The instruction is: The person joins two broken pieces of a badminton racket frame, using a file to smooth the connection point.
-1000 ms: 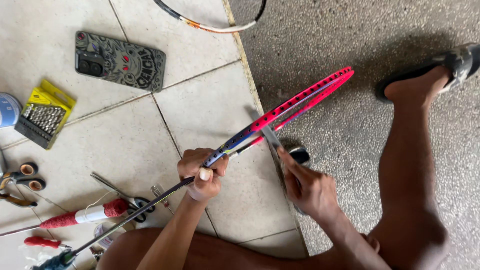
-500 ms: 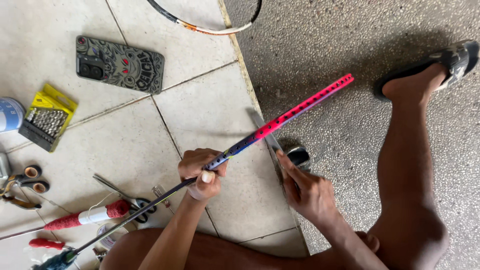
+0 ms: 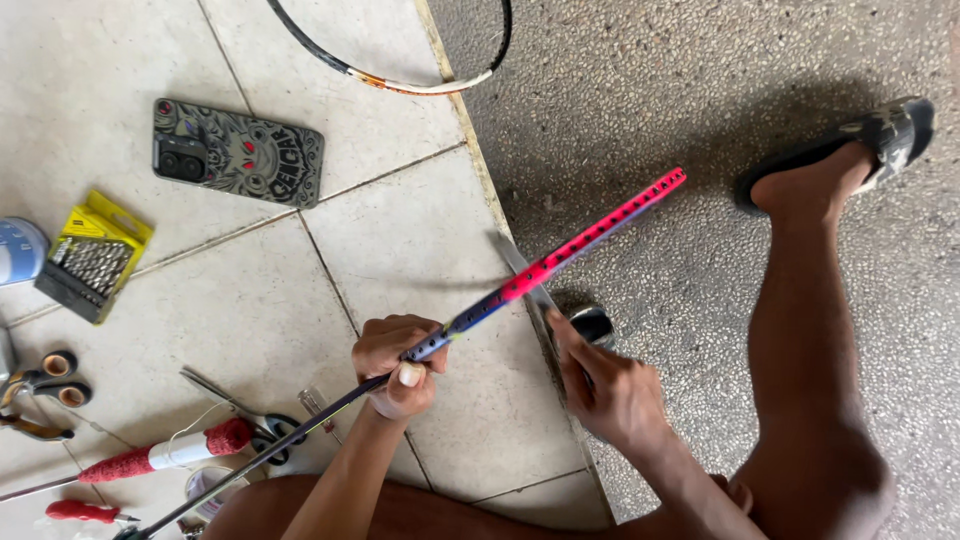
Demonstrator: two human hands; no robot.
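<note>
My left hand (image 3: 395,365) grips a badminton racket (image 3: 590,235) where its dark shaft meets the frame. The pink and blue frame points up to the right, turned edge-on, so its row of string holes shows. My right hand (image 3: 605,395) is closed around a tool with a flat grey blade (image 3: 515,262) that passes under the frame close to my left hand. A black rounded part (image 3: 592,322) sits right above my right hand; I cannot tell if it belongs to the tool. The racket's handle end runs off the bottom left.
On the tiles lie a phone in a patterned case (image 3: 238,152), a yellow drill-bit box (image 3: 95,255), scissors (image 3: 45,375), a red-wrapped handle (image 3: 160,455) and a small red screwdriver (image 3: 85,512). Another racket frame (image 3: 400,80) lies at the top. My sandalled foot (image 3: 850,160) rests on the pebbled floor.
The racket frame has rolled from a narrow oval to fully edge-on. Both hands keep their hold in about the same place.
</note>
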